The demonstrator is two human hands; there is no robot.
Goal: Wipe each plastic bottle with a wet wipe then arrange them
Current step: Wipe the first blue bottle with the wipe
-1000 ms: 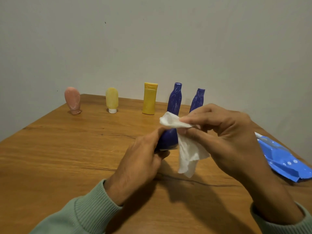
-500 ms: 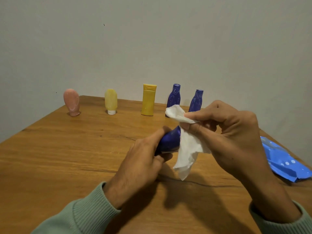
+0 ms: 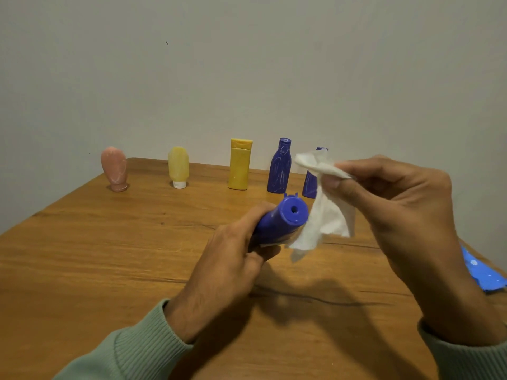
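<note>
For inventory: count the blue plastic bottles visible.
3. Held blue bottle in the left hand; upright blue bottle in the back row; rightmost blue bottle beside it, partly behind the white wet wipe.

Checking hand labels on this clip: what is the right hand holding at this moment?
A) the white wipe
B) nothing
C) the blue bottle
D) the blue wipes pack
A: the right hand pinches the white wipe between thumb and fingers, while the left hand has its grip on the blue bottle.
</note>
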